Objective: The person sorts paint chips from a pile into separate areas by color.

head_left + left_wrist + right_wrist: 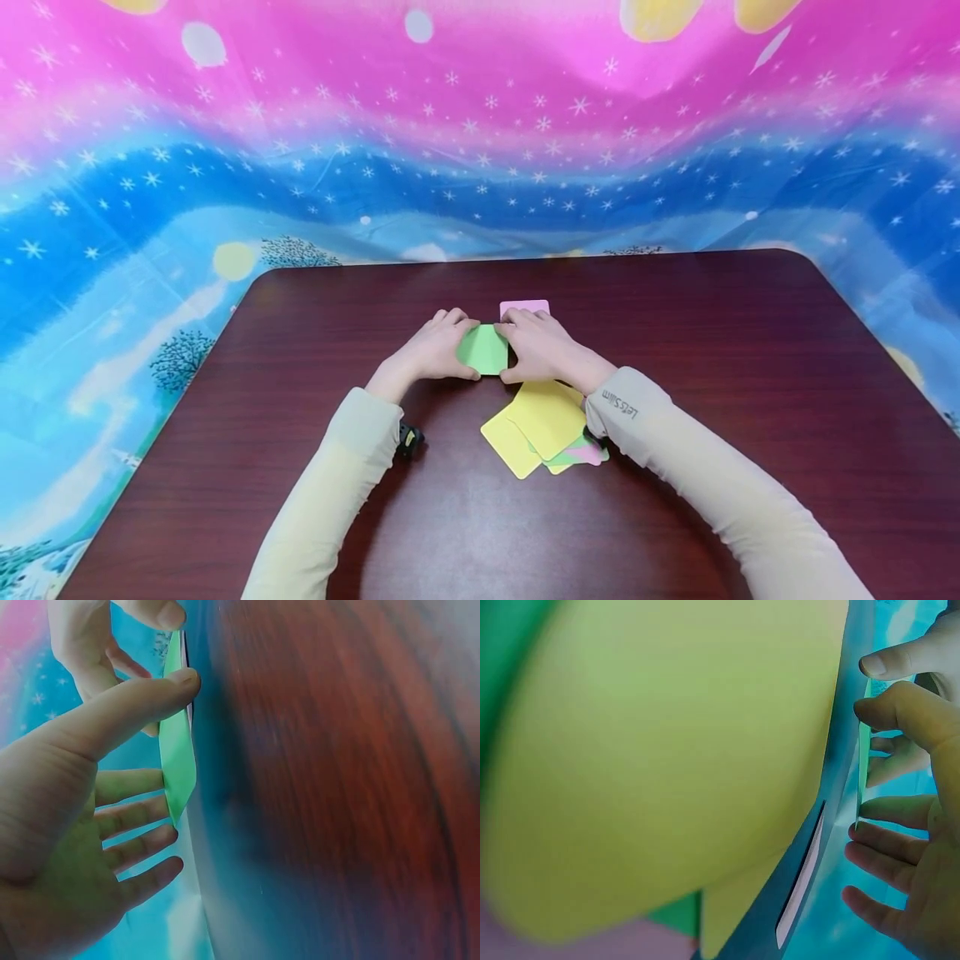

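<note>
A green card (483,350) lies between both hands near the middle of the table. My left hand (435,346) holds its left side, thumb at the near edge and fingers toward the far edge. From the other side my right hand (543,346) holds it the same way, thumb and forefinger at its corners. In the left wrist view the green card (177,761) appears nearly edge-on, with a thin pinkish edge along it. Just beyond the right hand a pink card (525,306) lies partly hidden by the fingers.
A loose pile of cards, with yellow cards (547,417) on top and green and pink showing below, lies close under the right wrist. The dark wooden table (337,317) ends at a patterned cloth (480,142) behind it.
</note>
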The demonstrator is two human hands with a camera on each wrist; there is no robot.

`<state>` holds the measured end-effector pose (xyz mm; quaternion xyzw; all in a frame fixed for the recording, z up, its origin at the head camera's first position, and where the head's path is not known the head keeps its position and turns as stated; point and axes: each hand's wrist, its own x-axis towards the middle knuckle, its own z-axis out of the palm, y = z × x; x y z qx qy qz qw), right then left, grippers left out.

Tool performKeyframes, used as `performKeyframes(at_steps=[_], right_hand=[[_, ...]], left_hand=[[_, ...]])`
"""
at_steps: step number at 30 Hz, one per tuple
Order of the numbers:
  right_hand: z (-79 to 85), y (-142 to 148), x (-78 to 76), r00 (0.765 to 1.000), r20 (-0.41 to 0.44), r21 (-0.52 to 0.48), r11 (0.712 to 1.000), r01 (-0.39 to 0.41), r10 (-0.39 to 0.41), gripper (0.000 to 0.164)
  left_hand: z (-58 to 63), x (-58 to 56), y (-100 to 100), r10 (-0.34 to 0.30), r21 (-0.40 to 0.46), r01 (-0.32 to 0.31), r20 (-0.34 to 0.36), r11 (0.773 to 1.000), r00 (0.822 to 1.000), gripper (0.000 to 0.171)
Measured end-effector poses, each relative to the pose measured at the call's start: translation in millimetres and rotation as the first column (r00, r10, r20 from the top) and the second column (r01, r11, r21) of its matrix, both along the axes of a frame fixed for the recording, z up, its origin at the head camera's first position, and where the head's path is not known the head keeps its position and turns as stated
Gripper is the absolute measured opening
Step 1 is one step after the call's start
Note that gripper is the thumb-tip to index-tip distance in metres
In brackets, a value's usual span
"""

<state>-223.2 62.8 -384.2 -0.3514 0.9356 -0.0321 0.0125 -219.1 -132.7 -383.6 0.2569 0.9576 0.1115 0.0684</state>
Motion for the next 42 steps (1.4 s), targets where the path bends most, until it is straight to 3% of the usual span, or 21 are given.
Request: performKeyframes(at_steps=[16, 24, 33, 42], right_hand=[[-3.1, -16.1, -24.1, 1.0, -0.007, 0.052, 0.999, -0.013, 0.013, 0.065], [-2.4, -22.8, -37.9, 0.999, 0.044, 0.015, 1.0, -0.002, 0.001, 0.064], [-3.1, -27.1, -49.9, 0.994, 0.098, 0.049, 0.997, 0.051, -0.056, 0.065], [-5.4, -30.4, -58.1, 0.987, 0.135, 0.069, 0.995, 0.078, -0.087, 0.064]], left_hand=[[-3.2, -22.5, -12.1, 0.046, -0.014, -0.046, 0.051, 0.999, 0.998, 0.081], [-2.5, -31.5, -17.5, 0.068, -0.006, -0.068, 0.068, 0.998, 0.995, 0.081], [-1.7, -42.3, -17.1, 0.088, 0.011, -0.09, 0.126, 0.996, 0.988, 0.071], [-2.0, -49.1, -16.0, 0.099, -0.003, -0.099, 0.139, 0.995, 0.985, 0.064]])
